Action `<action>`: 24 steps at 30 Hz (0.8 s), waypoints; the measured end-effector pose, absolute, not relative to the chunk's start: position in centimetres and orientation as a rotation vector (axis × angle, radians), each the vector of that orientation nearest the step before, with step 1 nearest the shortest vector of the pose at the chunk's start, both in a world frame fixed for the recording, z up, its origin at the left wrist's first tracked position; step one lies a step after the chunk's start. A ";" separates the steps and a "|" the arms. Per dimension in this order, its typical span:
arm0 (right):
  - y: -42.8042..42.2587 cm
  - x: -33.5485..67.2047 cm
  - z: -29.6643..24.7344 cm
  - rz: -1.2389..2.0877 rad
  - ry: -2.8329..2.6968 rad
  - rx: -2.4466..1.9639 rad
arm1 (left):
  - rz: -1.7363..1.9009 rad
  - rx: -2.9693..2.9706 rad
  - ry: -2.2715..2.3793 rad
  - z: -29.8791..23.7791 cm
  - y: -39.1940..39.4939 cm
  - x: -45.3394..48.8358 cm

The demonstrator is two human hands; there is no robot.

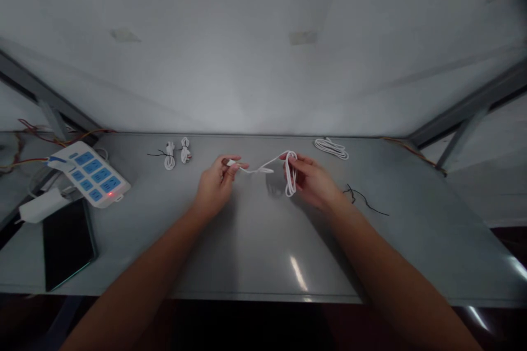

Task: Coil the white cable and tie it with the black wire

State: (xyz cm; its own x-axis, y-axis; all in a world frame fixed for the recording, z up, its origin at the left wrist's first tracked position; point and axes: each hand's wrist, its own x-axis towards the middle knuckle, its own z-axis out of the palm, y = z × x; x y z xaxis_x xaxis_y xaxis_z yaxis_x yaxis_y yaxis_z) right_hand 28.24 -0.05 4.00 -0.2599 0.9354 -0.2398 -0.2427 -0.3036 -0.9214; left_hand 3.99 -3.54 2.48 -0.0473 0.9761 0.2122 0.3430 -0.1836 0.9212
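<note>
Between my hands hangs a white cable (290,178), looped into a loose coil on its right side. My left hand (219,178) pinches one end of it between thumb and fingers. Around the coil, the fingers of my right hand (309,178) are closed. A slack stretch with a small bend runs from hand to hand above the grey table (255,241). To the right of my right hand lie thin black ties (364,202). Another coiled white cable (331,148) rests behind them, near the back edge.
Two small white cable bundles (169,156) with black ties lie at the back left. A power strip (91,173) with blue sockets and a red light sits at the left, beside a white adapter (43,205) and a dark phone (68,244). Behind stands a white panel (247,55).
</note>
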 end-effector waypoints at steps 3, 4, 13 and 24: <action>0.4 28.5 3.6 1.726 -1.022 -1.132 | 1.288 1.543 1.454 2.4 -2.9 3.4; 0.4 28.5 3.5 1.750 -1.041 -1.138 | 1.313 1.527 1.427 2.3 -2.7 3.3; -0.6 27.6 2.9 1.969 -1.164 -1.062 | 1.164 1.319 1.276 0.7 -2.7 4.6; -0.4 28.1 3.6 1.875 -1.182 -1.336 | 1.140 1.434 1.269 1.9 -3.1 4.3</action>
